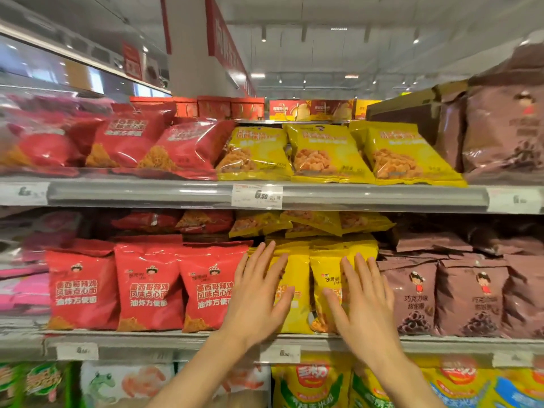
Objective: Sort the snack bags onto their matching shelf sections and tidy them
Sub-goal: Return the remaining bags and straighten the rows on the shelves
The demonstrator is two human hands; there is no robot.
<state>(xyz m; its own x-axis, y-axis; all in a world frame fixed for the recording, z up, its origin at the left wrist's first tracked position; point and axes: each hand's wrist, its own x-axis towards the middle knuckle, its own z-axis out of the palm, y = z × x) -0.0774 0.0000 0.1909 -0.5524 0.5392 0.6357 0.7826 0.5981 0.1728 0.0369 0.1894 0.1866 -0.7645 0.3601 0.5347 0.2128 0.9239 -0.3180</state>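
Both hands lie flat against the upright yellow snack bags [297, 293] on the middle shelf [164, 338] — fingers straight and spread, grasping nothing. The left hand [259, 298] presses the left yellow bag, the right hand [363, 301] the one beside it. Left of the yellow bags stand three red snack bags [150, 285]; right of them, brown snack bags [441, 293]. Above the yellow bags, more yellow packs lie stacked flat, and the upper shelf [147, 192] repeats the order — red, yellow, brown — with a price tag [257, 196] on its front edge.
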